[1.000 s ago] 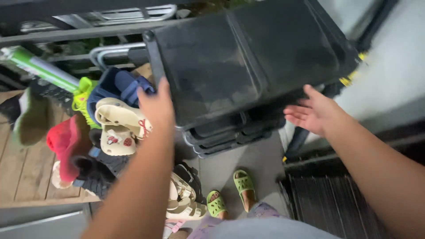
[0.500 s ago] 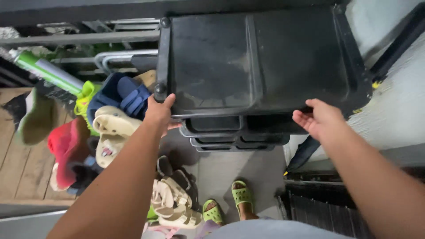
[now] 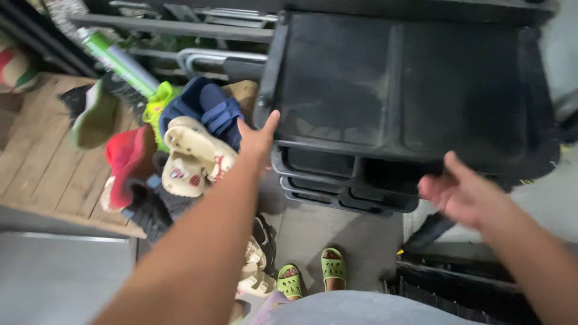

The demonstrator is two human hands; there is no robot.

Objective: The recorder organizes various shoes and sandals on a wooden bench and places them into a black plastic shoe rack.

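Note:
A black plastic shoe rack (image 3: pixel 397 78) with stacked shelves stands in front of me, seen from above. My left hand (image 3: pixel 257 139) rests at its front left corner, thumb up against the corner post, fingers spread. Off the rack's front right edge, my right hand (image 3: pixel 459 194) is held with fingers apart and holds nothing; it looks blurred. Both my forearms reach in from the bottom of the view.
A heap of shoes lies left of the rack: cream clogs (image 3: pixel 194 155), blue sandals (image 3: pixel 208 108), a red shoe (image 3: pixel 126 162). Beige sandals (image 3: pixel 256 271) lie by my feet in green sandals (image 3: pixel 313 272). A green tube (image 3: pixel 117 60) leans at the back. A wooden deck (image 3: pixel 36 156) sits at left.
My view has swung left and the rack sits further right. My left hand has loosened from gripping the corner to touching it. My right hand has come off the rack's right edge.

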